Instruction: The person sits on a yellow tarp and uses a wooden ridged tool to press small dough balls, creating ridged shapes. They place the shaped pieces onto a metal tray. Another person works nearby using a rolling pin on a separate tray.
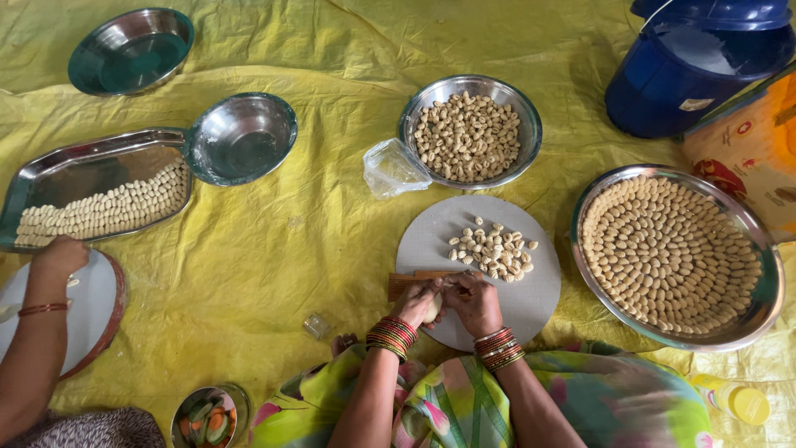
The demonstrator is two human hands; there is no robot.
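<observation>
both wrists carry stacked red and gold bangles; a bright green floral garment covers the lap.

Materials: mostly polished steel on a plastic sheet.

Glossy, crinkled yellow plastic sheet is laid as ground cover. Bowls and tray are seen in shiny, reflective steel; the big round dish likewise. Round board is matt grey, smooth. A ribbed wooden block is touched by the left hand and right hand. Dough pieces look matt, ridged. Blue bin is smooth glossy plastic. Bag is clear film.
</observation>
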